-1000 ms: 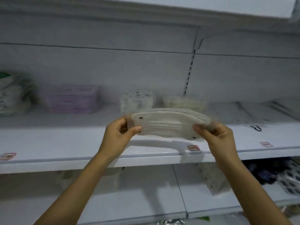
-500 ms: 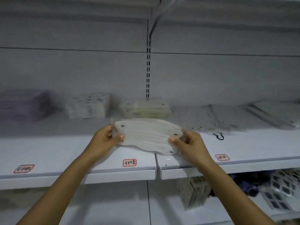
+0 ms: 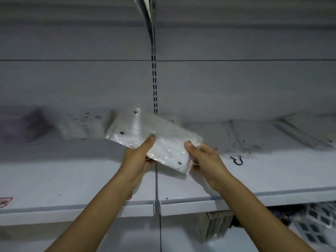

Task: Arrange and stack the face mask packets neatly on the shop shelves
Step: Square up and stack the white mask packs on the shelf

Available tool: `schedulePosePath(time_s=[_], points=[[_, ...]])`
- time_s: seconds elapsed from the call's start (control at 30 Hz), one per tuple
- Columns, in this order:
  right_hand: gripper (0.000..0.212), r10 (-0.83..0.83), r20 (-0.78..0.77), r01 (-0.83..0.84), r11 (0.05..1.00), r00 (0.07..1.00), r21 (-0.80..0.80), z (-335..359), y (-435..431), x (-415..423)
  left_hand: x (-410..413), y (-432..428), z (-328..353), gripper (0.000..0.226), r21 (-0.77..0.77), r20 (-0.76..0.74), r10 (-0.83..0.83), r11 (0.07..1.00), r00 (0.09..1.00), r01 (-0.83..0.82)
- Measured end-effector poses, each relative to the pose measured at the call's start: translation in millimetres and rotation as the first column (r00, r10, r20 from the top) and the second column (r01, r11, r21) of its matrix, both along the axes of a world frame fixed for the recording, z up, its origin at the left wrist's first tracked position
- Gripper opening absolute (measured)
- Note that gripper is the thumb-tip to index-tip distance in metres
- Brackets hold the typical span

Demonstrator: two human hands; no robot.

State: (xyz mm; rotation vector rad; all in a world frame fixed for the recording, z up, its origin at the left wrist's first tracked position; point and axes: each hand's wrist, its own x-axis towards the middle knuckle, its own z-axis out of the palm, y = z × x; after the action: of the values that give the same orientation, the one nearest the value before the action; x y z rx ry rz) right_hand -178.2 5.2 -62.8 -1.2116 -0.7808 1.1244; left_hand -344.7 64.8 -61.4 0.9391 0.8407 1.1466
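A clear plastic packet of white face masks (image 3: 163,140) is held over the white shelf (image 3: 72,179), tilted with its far end up and to the left. My left hand (image 3: 140,157) grips its near left edge, thumb on top. My right hand (image 3: 203,157) grips its near right corner. Behind it, on the shelf, lie a blurred stack of white mask packets (image 3: 85,124) to the left and flat mask packets (image 3: 227,135) to the right. The stack right behind the held packet is hidden.
A purple stack of packets (image 3: 23,126) sits at the far left of the shelf. A small black hook (image 3: 237,160) lies on the shelf by my right hand. More patterned packets (image 3: 316,222) fill the shelf below at the right. A slotted upright (image 3: 154,84) splits the back wall.
The packet has turned from lying level and crosswise to pointing away and tilted, and moved further over the shelf. The view has shifted right, so the stacks sit further left.
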Motion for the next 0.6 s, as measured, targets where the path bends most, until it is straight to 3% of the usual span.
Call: schedulePosePath(time_s=[0.07, 0.1, 0.13, 0.17, 0.23, 0.27, 0.3, 0.43, 0.6], points=[[0.014, -0.157, 0.235, 0.150, 0.987, 0.959, 0.049, -2.2, 13.7, 20.0, 2.5, 9.5, 4.7, 0.024, 0.053, 0.002, 0.028, 0.998, 1.000, -0.028], [0.016, -0.233, 0.450, 0.208, 0.973, 0.862, 0.105, -5.6, 24.6, 34.6, 4.0, 13.3, 7.8, 0.020, 0.060, 0.023, 0.040, 0.997, 0.999, -0.042], [0.020, -0.251, 0.676, 0.204, 0.967, 0.693, 0.150, -11.4, 36.5, 48.3, 5.1, 16.8, 8.9, 0.015, 0.050, 0.052, 0.049, 0.997, 0.997, -0.052], [0.027, -0.195, 0.846, 0.154, 0.979, 0.497, 0.134, -19.0, 48.6, 58.9, 6.1, 19.1, 10.0, 0.012, 0.032, 0.080, 0.057, 0.998, 0.995, -0.060], [0.048, 0.070, 0.984, 0.086, 0.993, 0.162, -0.084, -33.8, 71.7, 70.1, 6.0, 23.3, 10.5, 0.018, 0.008, 0.120, 0.074, 0.997, 0.990, -0.075], [0.055, 0.193, 0.980, 0.090, 0.976, 0.038, -0.196, -40.4, 80.2, 71.0, 5.1, 26.7, 9.4, 0.021, 0.008, 0.135, 0.079, 0.997, 0.988, -0.081], [0.057, 0.279, 0.960, 0.096, 0.957, -0.028, -0.275, -43.6, 85.6, 68.8, 4.1, 29.7, 8.3, 0.022, 0.010, 0.142, 0.083, 0.996, 0.986, -0.085], [0.049, 0.261, 0.965, 0.101, 0.960, 0.028, -0.262, -44.5, 93.6, 80.3, 3.4, 38.7, 2.6, 0.012, 0.014, 0.153, 0.090, 0.996, 0.984, -0.093], [0.042, 0.180, 0.982, 0.129, 0.974, 0.060, -0.187, -54.7, 88.5, 122.9, 26.1, 41.1, 0.0, 0.025, 0.005, 0.157, 0.027, 1.000, 0.987, -0.028]])
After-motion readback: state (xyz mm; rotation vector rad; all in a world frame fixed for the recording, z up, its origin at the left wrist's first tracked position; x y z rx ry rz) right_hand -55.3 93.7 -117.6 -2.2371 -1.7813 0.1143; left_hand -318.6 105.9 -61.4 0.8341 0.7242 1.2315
